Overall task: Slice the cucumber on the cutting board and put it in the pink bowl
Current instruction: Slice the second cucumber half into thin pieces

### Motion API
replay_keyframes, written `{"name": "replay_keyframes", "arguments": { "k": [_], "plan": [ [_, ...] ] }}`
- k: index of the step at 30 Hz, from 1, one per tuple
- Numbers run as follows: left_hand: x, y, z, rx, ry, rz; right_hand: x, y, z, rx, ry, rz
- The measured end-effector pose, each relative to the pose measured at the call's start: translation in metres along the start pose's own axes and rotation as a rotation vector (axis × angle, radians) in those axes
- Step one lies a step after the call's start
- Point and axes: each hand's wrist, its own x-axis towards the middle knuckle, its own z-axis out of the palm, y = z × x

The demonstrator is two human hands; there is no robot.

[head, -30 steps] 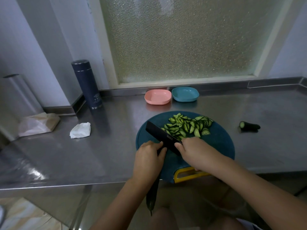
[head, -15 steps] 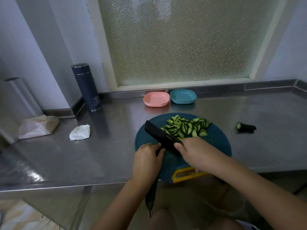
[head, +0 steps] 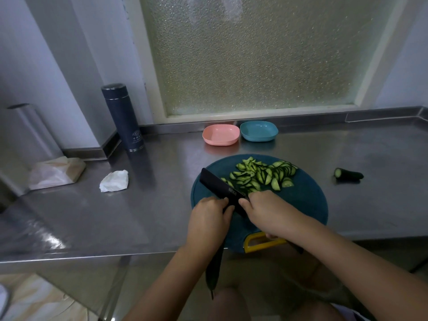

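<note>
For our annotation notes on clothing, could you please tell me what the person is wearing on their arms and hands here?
Nothing that shows. The left hand and the right hand are bare, with no gloves, rings or bracelets visible and no watch at either wrist. The left forearm and the right forearm are uncovered up to the frame edge, so no sleeves show.

Glossy steel counter (head: 81,216), matt plastic cutting board (head: 305,200) and pink bowl (head: 220,142), pebbled window glass (head: 254,54).
</note>
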Motion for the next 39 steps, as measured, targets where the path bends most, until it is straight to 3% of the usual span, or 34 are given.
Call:
{"name": "replay_keyframes", "arguments": {
  "k": [5, 18, 39],
  "plan": [
    [0.001, 0.001, -0.010, 0.062, -0.139, 0.046, 0.003, 0.003, -0.002, 0.016, -0.008, -0.002],
    [0.016, 0.003, 0.005, -0.082, -0.002, 0.023, 0.003, 0.026, -0.016, 0.030, 0.004, 0.106],
    [0.017, 0.011, 0.014, -0.057, 0.044, 0.007, -0.007, 0.018, -0.024, -0.002, 0.031, 0.064]
  ]
}}
